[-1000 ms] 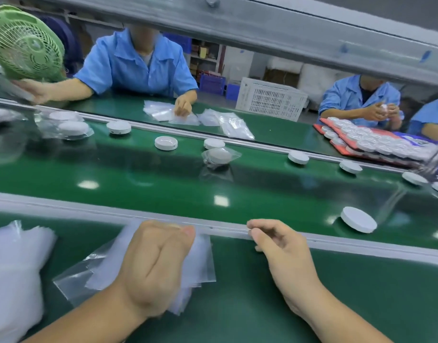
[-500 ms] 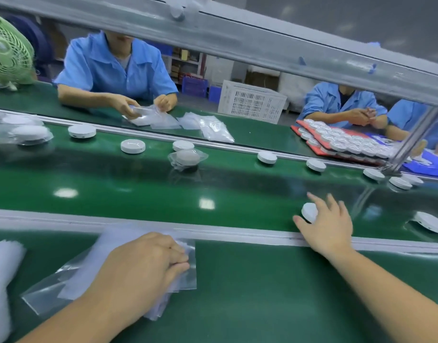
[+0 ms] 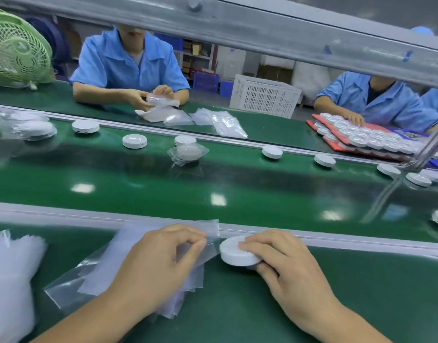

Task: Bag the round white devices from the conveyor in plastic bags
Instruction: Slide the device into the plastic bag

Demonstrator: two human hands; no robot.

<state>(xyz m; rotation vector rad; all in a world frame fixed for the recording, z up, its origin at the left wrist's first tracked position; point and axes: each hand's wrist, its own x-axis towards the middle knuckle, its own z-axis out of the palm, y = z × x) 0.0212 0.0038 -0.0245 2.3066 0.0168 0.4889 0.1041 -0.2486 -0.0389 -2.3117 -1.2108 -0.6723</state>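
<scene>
**done so far:** not much for this one tbh. The device [image 3: 234, 252] is off the conveyor [image 3: 213, 184] and down at the near table [image 3: 361, 280], but it's not in a bag yet.
**already bagged:** one bagged device [image 3: 188, 153] sits mid-belt, and a bagged pile [image 3: 29, 126] is at the far left.
**left to do:** open a bag, slide the device in, then repeat. There are plenty more, like the loose device [image 3: 135, 141] out on the belt.
**right hand** [image 3: 287, 263]**:** fingers curled over the device's top, thumb down at its near rim, so it's holding it.
**left hand** [image 3: 158, 263]**:** thumb and forefinger pinched tight on the edge of the top sheet of the plastic bags [image 3: 89, 276].
**where it is:** just beside the bags' right end. Can't tell if they're touching.
**facing:** broad flat face up, rim toward the pinched bag edge on its left.
**long axis:** it's a round puck, so none really. The thin axis points roughly up. The bags run lower-left to upper-right, with the end nearest the device looking like the mouth.
</scene>
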